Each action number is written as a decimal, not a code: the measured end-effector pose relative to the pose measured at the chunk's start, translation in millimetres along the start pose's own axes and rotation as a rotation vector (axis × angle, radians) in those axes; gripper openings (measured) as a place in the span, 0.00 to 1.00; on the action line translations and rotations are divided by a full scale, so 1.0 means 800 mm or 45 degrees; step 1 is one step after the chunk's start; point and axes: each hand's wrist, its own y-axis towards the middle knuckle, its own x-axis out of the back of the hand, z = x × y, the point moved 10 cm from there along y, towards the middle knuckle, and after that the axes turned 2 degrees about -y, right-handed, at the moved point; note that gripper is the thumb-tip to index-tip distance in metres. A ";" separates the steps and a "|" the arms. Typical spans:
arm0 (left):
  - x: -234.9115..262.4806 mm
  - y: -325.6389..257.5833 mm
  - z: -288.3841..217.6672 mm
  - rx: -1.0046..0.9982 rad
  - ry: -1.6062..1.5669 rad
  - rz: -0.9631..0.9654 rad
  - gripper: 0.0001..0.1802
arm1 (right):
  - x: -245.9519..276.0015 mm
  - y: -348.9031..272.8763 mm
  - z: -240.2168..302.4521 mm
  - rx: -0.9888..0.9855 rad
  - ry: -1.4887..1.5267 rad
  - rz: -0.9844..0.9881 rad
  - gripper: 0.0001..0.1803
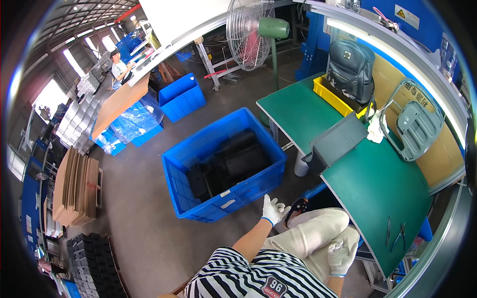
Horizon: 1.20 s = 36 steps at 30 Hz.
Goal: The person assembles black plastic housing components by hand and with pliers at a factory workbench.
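Note:
My left hand [274, 209], in a white knit glove, hangs just off the near right corner of a large blue plastic crate [196, 212]. Its fingers are apart and nothing is in them. Several black plastic parts [243, 159] lie in that crate. Resting on my knee, my right hand [341, 256] wears a matching glove, its fingers laid out and holding nothing. To its right, a pair of pliers [399, 238] and a slim dark tool [388, 230] lie on the green worktable [365, 198].
A grey box-shaped part [338, 141] spans the table's inner corner. Behind it stand a backpack [351, 69] in a yellow bin [330, 99] and a grey plastic panel [420, 124]. A fan [251, 35], another blue crate [182, 99], stacked cardboard [74, 188] and a seated person [119, 67] are farther off.

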 end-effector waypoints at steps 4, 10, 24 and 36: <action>0.021 0.000 -0.005 -0.033 0.011 -0.095 0.48 | 0.001 0.004 -0.007 -0.015 -0.011 -0.022 0.30; 0.028 0.006 0.005 -0.013 0.082 -0.060 0.47 | -0.004 0.004 -0.001 0.015 -0.004 0.020 0.31; 0.085 0.038 0.052 0.084 0.949 -0.155 0.37 | 0.013 -0.002 -0.007 -0.003 -0.019 -0.141 0.30; 0.050 0.045 0.068 0.007 2.454 0.157 0.36 | -0.001 -0.006 -0.007 -0.011 0.007 0.015 0.30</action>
